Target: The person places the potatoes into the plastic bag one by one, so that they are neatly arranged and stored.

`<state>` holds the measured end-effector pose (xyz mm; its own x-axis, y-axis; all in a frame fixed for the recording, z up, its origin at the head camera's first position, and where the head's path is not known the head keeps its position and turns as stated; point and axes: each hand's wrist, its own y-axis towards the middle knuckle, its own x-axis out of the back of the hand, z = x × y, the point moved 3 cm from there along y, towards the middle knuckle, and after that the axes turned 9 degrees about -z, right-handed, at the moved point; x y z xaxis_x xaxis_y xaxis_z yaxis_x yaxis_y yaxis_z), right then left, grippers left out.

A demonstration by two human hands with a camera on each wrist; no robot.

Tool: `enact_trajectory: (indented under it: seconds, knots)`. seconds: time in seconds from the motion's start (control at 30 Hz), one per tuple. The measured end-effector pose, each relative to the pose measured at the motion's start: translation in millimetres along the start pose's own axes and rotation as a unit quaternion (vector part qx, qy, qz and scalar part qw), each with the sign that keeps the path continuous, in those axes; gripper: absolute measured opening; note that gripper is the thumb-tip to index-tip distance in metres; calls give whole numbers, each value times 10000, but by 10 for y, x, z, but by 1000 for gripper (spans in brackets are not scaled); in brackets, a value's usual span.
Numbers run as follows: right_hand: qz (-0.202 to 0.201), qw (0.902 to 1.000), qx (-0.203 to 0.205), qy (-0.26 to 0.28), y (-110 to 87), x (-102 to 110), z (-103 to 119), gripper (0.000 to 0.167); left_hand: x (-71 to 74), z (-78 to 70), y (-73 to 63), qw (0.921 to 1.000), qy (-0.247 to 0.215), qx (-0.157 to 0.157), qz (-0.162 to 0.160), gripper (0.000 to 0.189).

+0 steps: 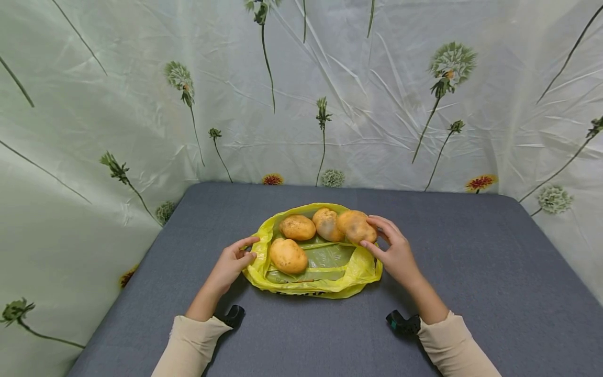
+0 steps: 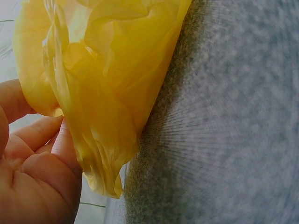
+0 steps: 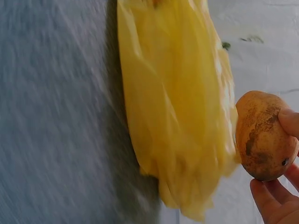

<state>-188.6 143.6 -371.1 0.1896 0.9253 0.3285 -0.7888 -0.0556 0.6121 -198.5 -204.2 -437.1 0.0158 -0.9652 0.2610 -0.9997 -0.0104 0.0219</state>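
A yellow plastic bag [image 1: 365, 267] lies with its mouth spread wide. Inside it are an upper left potato [image 1: 298, 227], a lower left potato [image 1: 289, 256] and another potato [image 1: 326, 224] at the back. My right hand [image 1: 393, 251] grips a potato [image 1: 356, 226] between thumb and fingers at the bag's right rim; in the right wrist view this potato [image 3: 262, 135] is raised beside the bag, with dark marks on its skin. At the left rim my left hand [image 1: 232, 264] pinches the bag's edge; the left wrist view shows its thumb and fingers against the yellow plastic [image 2: 107, 93].
The bag rests on a grey cloth-covered table [image 1: 301, 335]. A pale plastic curtain [image 1: 301, 94] with a flower print hangs behind and to the left. Black wrist devices [image 1: 404, 323] sit at both cuffs, close to the tabletop.
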Motion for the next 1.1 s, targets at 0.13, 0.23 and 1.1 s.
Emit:
enact_trajectory:
  seconds: [0.13,0.23,1.1]
  knots:
    - [116,9998,133,9,-27,-99,47,46,3,-1,-3,10000,-10,-44,6,39]
    - [192,9995,244,-20,-46,-173,78,45,4,-1,-3,10000,-9,-62,10,39]
    - [1118,9932,-328,-39,-162,-601,-106,46,-8,-5,5,10000,-52,-40,17,40]
